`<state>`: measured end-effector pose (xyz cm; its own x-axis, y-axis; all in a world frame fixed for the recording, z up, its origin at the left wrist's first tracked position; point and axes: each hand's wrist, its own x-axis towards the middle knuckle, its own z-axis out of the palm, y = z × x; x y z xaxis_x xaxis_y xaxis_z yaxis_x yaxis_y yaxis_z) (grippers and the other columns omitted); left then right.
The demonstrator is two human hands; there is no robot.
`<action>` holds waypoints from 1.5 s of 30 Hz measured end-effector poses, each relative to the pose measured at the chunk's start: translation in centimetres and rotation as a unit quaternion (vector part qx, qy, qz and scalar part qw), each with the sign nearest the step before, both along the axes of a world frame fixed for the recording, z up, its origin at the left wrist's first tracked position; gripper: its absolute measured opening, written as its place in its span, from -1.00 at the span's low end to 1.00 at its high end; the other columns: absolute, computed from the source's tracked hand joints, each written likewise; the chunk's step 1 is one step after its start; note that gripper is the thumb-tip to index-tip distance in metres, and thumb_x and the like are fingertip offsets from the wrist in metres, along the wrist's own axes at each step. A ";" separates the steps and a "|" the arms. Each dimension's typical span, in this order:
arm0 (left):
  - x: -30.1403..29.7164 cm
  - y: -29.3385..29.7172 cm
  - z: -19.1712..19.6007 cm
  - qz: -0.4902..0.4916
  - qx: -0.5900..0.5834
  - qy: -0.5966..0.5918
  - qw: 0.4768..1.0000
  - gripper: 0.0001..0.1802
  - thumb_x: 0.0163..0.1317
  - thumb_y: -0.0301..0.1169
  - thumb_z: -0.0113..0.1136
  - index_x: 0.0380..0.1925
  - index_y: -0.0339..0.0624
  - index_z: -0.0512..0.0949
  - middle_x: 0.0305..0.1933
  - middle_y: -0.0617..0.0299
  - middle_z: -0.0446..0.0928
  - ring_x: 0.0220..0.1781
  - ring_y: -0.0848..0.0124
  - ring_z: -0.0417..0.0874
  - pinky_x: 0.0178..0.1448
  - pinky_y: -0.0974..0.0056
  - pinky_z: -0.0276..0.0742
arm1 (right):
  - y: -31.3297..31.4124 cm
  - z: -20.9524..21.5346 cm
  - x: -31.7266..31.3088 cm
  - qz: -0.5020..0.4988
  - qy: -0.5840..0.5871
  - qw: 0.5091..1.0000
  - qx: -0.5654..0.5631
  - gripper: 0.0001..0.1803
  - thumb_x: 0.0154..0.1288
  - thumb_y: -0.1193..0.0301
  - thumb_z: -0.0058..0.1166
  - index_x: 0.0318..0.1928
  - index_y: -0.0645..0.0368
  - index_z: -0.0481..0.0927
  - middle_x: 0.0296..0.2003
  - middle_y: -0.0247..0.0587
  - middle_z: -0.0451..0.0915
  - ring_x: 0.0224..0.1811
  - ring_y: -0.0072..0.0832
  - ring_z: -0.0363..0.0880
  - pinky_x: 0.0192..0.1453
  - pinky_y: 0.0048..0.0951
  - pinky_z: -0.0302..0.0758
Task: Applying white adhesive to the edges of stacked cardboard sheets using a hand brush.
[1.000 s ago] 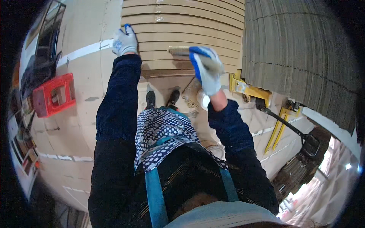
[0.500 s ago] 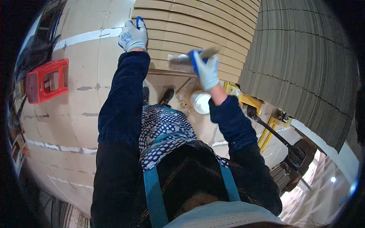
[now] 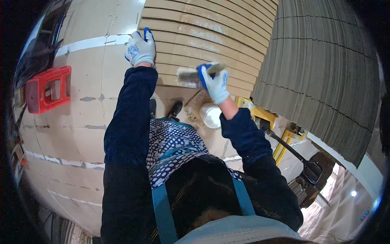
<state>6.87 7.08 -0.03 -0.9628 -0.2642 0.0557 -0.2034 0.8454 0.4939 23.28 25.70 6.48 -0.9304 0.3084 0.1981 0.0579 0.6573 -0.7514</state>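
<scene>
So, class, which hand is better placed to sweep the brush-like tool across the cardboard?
Probably the right hand: it grips the brush-like tool over the cardboard. The left hand is at the cardboard's left edge, apart from the tool.

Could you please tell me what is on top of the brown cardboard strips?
Shiny patches run up the middle of the cardboard strips, and the right grip holds a blurred brush-like tool over the nearest ones. The surface beneath that tool is covered.

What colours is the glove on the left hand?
The left glove is white with blue patches and a blue print; the head view shows it best.
</scene>
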 end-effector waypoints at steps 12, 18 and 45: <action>-0.1 0.0 -0.4 -0.001 0.001 0.004 1.000 -0.51 0.22 0.09 -0.01 -0.36 -0.17 0.48 -0.36 -0.06 0.58 -0.28 0.01 0.62 -0.22 -0.05 0.50 | 4.1 3.9 -22.5 -0.084 0.079 0.984 0.139 -0.66 0.16 0.19 0.19 -0.45 0.26 0.55 -0.47 0.09 0.58 -0.47 0.00 0.56 -0.38 -0.14 0.44; 0.4 0.0 0.1 -0.010 -0.003 0.022 1.000 -0.53 0.22 0.06 0.02 -0.40 -0.18 0.46 -0.40 -0.05 0.57 -0.36 0.02 0.63 -0.27 -0.02 0.51 | -0.4 0.1 -6.7 0.056 0.057 0.987 0.136 -0.77 0.06 0.31 0.26 -0.33 0.13 0.53 -0.47 -0.09 0.55 -0.41 -0.15 0.54 -0.29 -0.18 0.46; 0.6 0.9 0.0 -0.015 0.007 0.043 0.999 -0.52 0.23 0.07 -0.01 -0.44 -0.17 0.45 -0.41 -0.06 0.57 -0.37 0.03 0.63 -0.25 0.00 0.51 | -1.5 2.2 -3.4 0.047 -0.066 0.997 -0.016 -0.86 0.06 0.37 0.26 -0.38 0.11 0.60 -0.49 -0.12 0.60 -0.49 -0.28 0.58 -0.38 -0.30 0.49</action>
